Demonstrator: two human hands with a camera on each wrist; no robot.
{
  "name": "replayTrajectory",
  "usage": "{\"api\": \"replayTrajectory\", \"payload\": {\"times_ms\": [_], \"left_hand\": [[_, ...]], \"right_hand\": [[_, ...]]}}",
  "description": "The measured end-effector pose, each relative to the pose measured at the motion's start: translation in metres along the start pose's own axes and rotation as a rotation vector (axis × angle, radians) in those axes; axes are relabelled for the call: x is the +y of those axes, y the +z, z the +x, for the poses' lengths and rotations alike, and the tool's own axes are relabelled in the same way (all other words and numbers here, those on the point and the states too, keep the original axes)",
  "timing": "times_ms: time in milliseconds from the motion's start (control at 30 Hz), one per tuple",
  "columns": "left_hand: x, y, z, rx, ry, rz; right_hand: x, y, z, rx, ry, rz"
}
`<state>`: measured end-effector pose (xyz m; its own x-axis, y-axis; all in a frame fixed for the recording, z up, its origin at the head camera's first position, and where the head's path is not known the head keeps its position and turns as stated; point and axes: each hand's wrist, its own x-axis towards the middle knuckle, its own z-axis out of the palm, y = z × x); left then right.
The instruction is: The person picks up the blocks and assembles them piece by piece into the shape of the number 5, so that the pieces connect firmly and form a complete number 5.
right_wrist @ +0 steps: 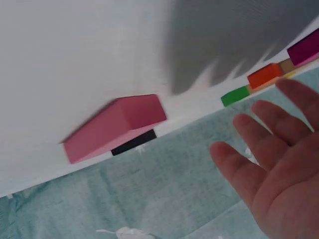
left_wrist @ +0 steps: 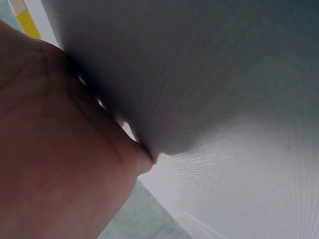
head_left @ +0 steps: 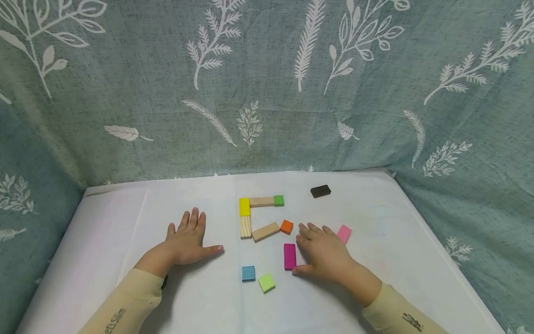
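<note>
My left hand (head_left: 185, 243) rests on the white table left of the blocks, fingers spread and thumb pointing right, holding nothing. To the right, my right hand (head_left: 323, 253) hovers low with fairly straight fingers. Its thumb tip lies at the lower corner of a magenta block (head_left: 289, 256); contact is hard to tell. A pink block (head_left: 344, 234) lies just beyond that hand, also seen as a pink block (right_wrist: 114, 127) in the right wrist view. Ahead, a yellow block (head_left: 244, 207) joins a wooden block (head_left: 262, 202), a green block (head_left: 279, 200) and a striped wooden block (head_left: 245, 227).
A slanted wooden block (head_left: 265, 231) and an orange block (head_left: 286, 226) lie between the hands. Nearer are a blue block (head_left: 248, 273) and a lime block (head_left: 266, 282). A black block (head_left: 320, 190) lies at the back. Leaf-patterned curtain (head_left: 267, 153) hangs behind the table.
</note>
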<state>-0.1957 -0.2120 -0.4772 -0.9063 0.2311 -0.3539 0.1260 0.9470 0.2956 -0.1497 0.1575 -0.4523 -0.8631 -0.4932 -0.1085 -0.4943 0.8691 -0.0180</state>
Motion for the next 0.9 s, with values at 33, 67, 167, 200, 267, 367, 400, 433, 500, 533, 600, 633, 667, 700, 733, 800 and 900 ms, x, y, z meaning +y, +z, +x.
{"api": "replayTrajectory", "payload": {"times_ms": [33,67,167,200,267,367,400,433,500,533,600,633,667,700,733,800,900], "left_hand": [[-0.003,0.002,0.001,0.009,0.004,-0.007],[-0.004,0.003,0.001,0.011,0.004,-0.009],[-0.006,0.005,0.001,0.019,0.006,-0.018],[-0.006,0.004,0.0,0.016,0.009,-0.023],[-0.003,0.001,-0.002,0.011,0.007,-0.028],[0.0,-0.003,-0.005,0.005,0.014,-0.031],[0.001,-0.003,-0.005,0.003,0.005,-0.03],[0.002,-0.004,-0.005,0.002,0.002,-0.023],[0.003,-0.005,-0.006,-0.004,-0.003,-0.013],[0.003,-0.006,-0.007,-0.011,-0.008,-0.005],[0.002,-0.007,-0.008,-0.01,-0.013,0.004],[0.001,-0.007,-0.008,-0.007,-0.007,0.008],[0.001,-0.007,-0.008,-0.006,-0.004,0.008],[0.001,-0.007,-0.008,-0.003,-0.001,0.007],[0.001,-0.006,-0.008,-0.003,-0.002,0.003],[0.001,-0.006,-0.007,0.0,0.005,-0.004],[0.004,-0.006,-0.006,-0.006,0.011,-0.006]], "right_hand": [[-0.001,0.0,0.002,-0.006,-0.009,0.009],[-0.003,0.0,0.003,-0.01,-0.014,0.016],[-0.008,0.001,0.007,-0.023,-0.027,0.02],[-0.009,0.001,0.008,-0.025,-0.026,0.018],[-0.01,0.003,0.009,-0.034,-0.016,0.009],[-0.01,0.006,0.009,-0.039,0.001,-0.002],[-0.01,0.007,0.009,-0.04,0.005,-0.003],[-0.009,0.007,0.008,-0.04,0.01,0.0],[-0.008,0.008,0.008,-0.035,0.011,0.008],[-0.007,0.009,0.008,-0.035,0.01,0.014],[-0.006,0.009,0.009,-0.036,0.008,0.029],[-0.006,0.01,0.009,-0.035,0.005,0.037],[-0.005,0.01,0.01,-0.035,0.0,0.043],[-0.005,0.01,0.011,-0.038,-0.001,0.049],[-0.004,0.01,0.011,-0.04,-0.005,0.055],[-0.002,0.011,0.01,-0.044,-0.013,0.063],[0.005,0.011,0.007,-0.035,-0.018,0.083]]}}
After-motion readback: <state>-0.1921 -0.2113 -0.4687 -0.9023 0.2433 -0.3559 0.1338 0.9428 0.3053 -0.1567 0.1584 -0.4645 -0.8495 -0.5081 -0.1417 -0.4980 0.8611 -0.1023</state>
